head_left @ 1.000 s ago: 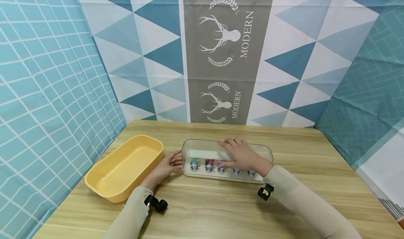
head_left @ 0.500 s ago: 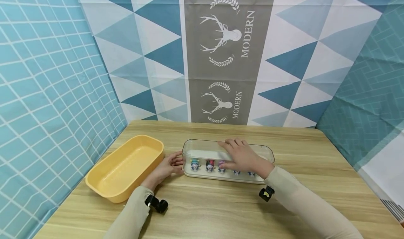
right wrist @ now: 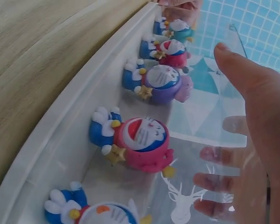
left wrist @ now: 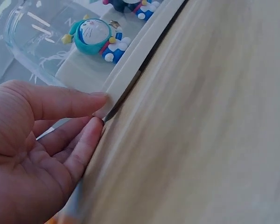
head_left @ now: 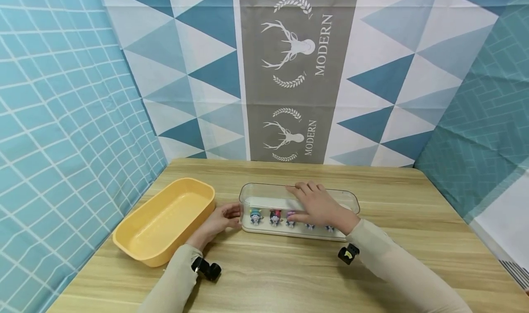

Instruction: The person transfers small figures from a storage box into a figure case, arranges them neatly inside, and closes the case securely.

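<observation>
A clear-covered display case [head_left: 264, 231] with a pale base lies on the table, a row of several small cartoon-cat figurines [head_left: 255, 217] inside it. My left hand [head_left: 221, 220] is at its left end; in the left wrist view the thumb [left wrist: 79, 102] lies on the base's corner with a finger against its lower edge, pinching it. Across the transparent cover [head_left: 260, 191] spans my right hand [head_left: 316, 205]. Its thumb [right wrist: 235, 65] is on the near side, and the other fingers reach over the far side, showing through the plastic in the right wrist view.
A yellow plastic basin [head_left: 198, 219] stands to the left, close beside my left forearm. The wooden table [head_left: 281, 276] ends at patterned cloth behind [head_left: 285, 74] and tiled-print cloth on the left [head_left: 62, 120].
The left hand's upper fingers have drawn in slightly at the case's left end. The right hand and the display case stay in place.
</observation>
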`<state>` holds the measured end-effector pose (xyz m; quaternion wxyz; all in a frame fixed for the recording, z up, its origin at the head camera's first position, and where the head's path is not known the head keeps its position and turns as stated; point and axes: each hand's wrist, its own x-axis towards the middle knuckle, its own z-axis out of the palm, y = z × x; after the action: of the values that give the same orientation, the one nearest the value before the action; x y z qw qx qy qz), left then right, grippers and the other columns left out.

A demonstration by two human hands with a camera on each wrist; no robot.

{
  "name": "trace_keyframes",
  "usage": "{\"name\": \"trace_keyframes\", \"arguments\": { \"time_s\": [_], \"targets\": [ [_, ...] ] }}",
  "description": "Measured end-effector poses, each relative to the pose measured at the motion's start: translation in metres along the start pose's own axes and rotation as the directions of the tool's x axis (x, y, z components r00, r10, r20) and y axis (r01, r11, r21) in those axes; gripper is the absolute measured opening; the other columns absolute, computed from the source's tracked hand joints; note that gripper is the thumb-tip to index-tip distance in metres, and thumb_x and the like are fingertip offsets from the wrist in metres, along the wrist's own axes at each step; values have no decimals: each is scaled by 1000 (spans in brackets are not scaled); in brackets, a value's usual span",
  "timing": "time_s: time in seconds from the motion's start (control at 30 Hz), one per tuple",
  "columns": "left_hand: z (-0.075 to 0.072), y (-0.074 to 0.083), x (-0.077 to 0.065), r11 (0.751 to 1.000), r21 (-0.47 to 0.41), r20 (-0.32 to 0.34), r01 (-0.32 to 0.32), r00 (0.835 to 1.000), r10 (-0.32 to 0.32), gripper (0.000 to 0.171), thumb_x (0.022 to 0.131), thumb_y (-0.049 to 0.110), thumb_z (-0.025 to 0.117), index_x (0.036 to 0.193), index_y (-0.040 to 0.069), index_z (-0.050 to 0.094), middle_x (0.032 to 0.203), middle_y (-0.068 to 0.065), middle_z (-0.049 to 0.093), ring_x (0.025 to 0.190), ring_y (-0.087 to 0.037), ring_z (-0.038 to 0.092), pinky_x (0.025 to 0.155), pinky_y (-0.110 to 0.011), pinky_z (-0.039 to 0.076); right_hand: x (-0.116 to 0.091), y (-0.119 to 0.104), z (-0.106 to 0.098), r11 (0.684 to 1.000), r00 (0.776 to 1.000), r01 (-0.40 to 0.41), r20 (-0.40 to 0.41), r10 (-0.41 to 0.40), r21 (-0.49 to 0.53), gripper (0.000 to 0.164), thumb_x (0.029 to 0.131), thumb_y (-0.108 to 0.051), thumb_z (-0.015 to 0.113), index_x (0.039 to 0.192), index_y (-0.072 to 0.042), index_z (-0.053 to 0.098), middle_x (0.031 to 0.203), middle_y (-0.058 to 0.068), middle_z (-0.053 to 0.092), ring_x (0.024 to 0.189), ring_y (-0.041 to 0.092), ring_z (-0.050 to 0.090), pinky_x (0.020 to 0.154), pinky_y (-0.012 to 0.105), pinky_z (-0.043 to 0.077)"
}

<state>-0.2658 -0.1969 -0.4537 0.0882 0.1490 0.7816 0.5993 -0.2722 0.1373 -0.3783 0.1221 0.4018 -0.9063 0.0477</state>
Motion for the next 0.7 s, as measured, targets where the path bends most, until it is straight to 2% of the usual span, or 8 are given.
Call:
{"name": "trace_keyframes", "arguments": {
  "time_s": [0.1,0.2,0.33,0.53,0.7],
  "targets": [
    [-2,8,-3,997,75,28,2,1000,-4,66,82,-6,71,141,-12,44,132,-24,57,118,-31,56,103,-44,44,1,0,-3,998,999,-10,46,8,56,83,93,-60,59,154,-10,35,142,18,46,128,39,43,104,61,34],
    [-4,21,-5,979,204,64,2,998,-16,59,85,-2,68,138,-12,46,131,-25,57,120,-39,55,104,-51,43,2,-2,-11,989,993,-41,112,25,145,83,94,-58,58,155,-9,32,147,21,41,134,43,38,108,64,28],
    [-8,43,-5,925,379,97,-24,995,-14,50,93,5,64,138,-8,47,130,-27,57,120,-44,54,101,-53,45,1,-5,-24,966,979,-99,199,51,238,82,96,-55,58,157,-9,29,154,24,32,140,47,27,111,67,18],
    [-11,80,-7,858,513,116,-32,993,-32,69,94,14,66,151,-6,31,137,-29,52,122,-45,53,99,-53,46,-5,-8,-38,948,961,-164,263,91,271,80,96,-55,58,157,-12,30,158,23,26,144,47,19,112,67,11],
    [-4,104,-10,820,571,105,-33,994,-33,83,91,20,70,155,-2,23,149,-28,40,134,-46,42,107,-56,37,-10,-7,-44,933,948,-244,266,173,264,80,94,-59,56,156,-15,32,158,22,26,144,46,19,113,67,10]
  ]
}}
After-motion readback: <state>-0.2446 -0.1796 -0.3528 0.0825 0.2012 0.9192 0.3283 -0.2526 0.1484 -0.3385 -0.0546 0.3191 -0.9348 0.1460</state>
